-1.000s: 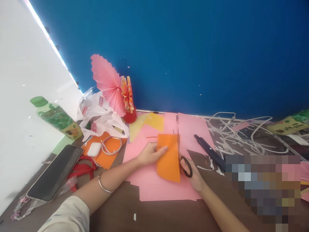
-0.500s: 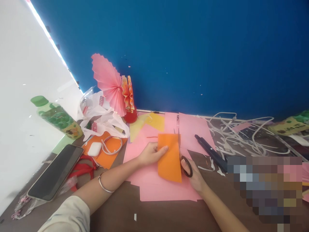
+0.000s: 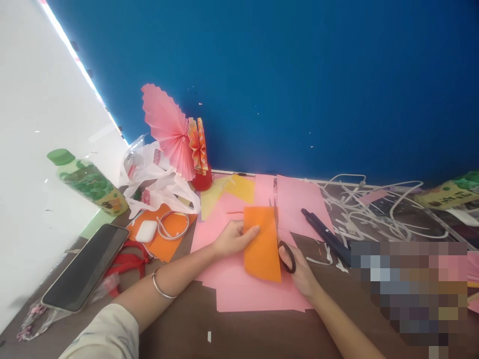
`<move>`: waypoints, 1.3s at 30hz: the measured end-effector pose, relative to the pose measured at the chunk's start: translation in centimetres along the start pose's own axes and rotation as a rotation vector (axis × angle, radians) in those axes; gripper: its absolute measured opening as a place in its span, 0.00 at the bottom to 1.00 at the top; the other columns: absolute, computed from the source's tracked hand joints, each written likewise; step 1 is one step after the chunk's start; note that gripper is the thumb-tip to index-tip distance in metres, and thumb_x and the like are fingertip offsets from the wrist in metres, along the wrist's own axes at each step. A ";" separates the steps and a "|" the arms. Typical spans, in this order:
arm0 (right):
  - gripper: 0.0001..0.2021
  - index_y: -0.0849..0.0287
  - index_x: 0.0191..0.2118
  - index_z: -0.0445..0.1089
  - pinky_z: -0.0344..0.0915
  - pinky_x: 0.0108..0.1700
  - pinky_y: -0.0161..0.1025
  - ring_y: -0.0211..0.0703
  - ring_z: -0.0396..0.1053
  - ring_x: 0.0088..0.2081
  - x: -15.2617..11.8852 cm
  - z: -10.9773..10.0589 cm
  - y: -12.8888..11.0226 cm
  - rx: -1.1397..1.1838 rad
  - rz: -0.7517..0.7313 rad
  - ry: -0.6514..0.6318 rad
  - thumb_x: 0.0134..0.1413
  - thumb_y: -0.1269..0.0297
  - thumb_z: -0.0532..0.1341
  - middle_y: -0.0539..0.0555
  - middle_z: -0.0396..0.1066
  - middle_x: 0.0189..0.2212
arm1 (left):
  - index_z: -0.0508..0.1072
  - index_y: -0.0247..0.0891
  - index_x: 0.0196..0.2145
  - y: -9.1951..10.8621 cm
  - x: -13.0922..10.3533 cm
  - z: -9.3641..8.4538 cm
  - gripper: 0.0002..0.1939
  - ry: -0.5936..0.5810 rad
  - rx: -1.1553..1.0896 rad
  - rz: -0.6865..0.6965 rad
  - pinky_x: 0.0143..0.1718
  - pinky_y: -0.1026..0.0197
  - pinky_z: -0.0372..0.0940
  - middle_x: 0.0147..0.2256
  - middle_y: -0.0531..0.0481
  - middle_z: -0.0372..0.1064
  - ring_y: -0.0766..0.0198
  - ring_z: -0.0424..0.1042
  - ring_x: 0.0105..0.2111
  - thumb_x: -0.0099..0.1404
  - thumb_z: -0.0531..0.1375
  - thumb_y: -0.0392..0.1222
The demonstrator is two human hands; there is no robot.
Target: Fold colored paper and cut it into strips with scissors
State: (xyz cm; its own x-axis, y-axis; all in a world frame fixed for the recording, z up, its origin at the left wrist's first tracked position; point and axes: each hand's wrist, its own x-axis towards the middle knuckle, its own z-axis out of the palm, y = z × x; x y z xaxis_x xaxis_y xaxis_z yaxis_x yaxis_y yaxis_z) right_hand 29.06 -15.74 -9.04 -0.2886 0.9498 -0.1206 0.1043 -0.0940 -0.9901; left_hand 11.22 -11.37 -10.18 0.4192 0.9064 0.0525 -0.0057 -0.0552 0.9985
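Observation:
My left hand (image 3: 236, 238) pinches the left edge of an orange sheet of paper (image 3: 261, 254), thumb on top. In my right hand (image 3: 300, 276) is a pair of scissors (image 3: 287, 258) with dark handles, its blades at the sheet's upper right edge, their tips slightly apart. Part of the right hand's grip is hidden behind the paper. Beneath both hands lie pink sheets of paper (image 3: 258, 298), and a yellow sheet (image 3: 240, 187) lies behind them.
A pink paper fan (image 3: 168, 132) stands at the back. On the left are a green-capped bottle (image 3: 92, 182), a phone (image 3: 86, 267), a white plastic bag (image 3: 164, 192) and a white earbud case (image 3: 146, 231). A dark stick-like object (image 3: 325, 237) and tangled white cables (image 3: 392, 214) lie right.
The scissors and right hand have shifted slightly left, and the blade tips have changed position a little at the paper's edge. The left hand keeps its hold.

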 end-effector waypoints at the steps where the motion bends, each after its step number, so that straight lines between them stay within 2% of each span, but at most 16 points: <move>1: 0.20 0.56 0.42 0.70 0.66 0.40 0.40 0.49 0.68 0.40 0.0 0.0 0.0 0.008 -0.001 -0.010 0.52 0.46 0.54 0.55 0.73 0.36 | 0.72 0.31 0.31 0.0 0.0 0.0 0.22 -0.001 0.000 0.003 0.30 0.64 0.67 0.32 0.45 0.72 0.60 0.73 0.33 0.62 0.51 0.55; 20: 0.23 0.59 0.44 0.69 0.66 0.38 0.41 0.50 0.67 0.39 0.2 0.0 -0.1 -0.011 -0.001 -0.006 0.52 0.46 0.54 0.57 0.71 0.35 | 0.71 0.32 0.31 0.1 0.0 0.0 0.21 -0.001 -0.013 -0.032 0.30 0.63 0.67 0.31 0.46 0.72 0.61 0.72 0.32 0.62 0.51 0.54; 28: 0.22 0.60 0.37 0.71 0.64 0.33 0.38 0.46 0.66 0.32 0.1 0.0 0.0 -0.059 -0.001 0.036 0.51 0.45 0.54 0.55 0.70 0.29 | 0.70 0.32 0.28 0.2 0.1 0.0 0.20 0.007 0.009 -0.014 0.31 0.63 0.67 0.31 0.46 0.71 0.61 0.72 0.32 0.62 0.51 0.54; 34: 0.23 0.61 0.34 0.70 0.63 0.32 0.38 0.45 0.64 0.31 0.2 -0.2 0.4 -0.096 0.012 0.061 0.49 0.44 0.54 0.54 0.68 0.27 | 0.71 0.32 0.29 0.2 0.1 0.0 0.20 -0.001 -0.028 -0.033 0.31 0.63 0.67 0.32 0.46 0.72 0.60 0.72 0.32 0.62 0.51 0.54; 36: 0.21 0.60 0.31 0.69 0.62 0.31 0.37 0.43 0.63 0.29 0.3 -0.2 0.5 -0.094 0.006 0.072 0.49 0.45 0.56 0.52 0.66 0.24 | 0.71 0.32 0.29 0.1 0.0 0.0 0.20 0.004 -0.034 -0.029 0.31 0.62 0.67 0.32 0.45 0.72 0.61 0.72 0.32 0.61 0.51 0.54; 39: 0.19 0.60 0.23 0.66 0.59 0.26 0.35 0.38 0.59 0.23 0.1 -0.3 0.7 -0.086 -0.073 0.162 0.49 0.46 0.56 0.49 0.61 0.18 | 0.70 0.33 0.29 0.1 0.1 0.0 0.20 0.024 -0.067 -0.028 0.30 0.63 0.67 0.31 0.46 0.72 0.61 0.72 0.31 0.61 0.52 0.55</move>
State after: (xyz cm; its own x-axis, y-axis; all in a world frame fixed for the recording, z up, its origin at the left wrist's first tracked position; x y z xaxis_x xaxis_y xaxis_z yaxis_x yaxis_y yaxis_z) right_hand 29.37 -15.64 -9.76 -0.1424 0.9894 -0.0286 0.1712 -0.0039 -0.9852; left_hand 11.31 -11.27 -10.09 0.3981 0.9170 0.0239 -0.0554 -0.0019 0.9985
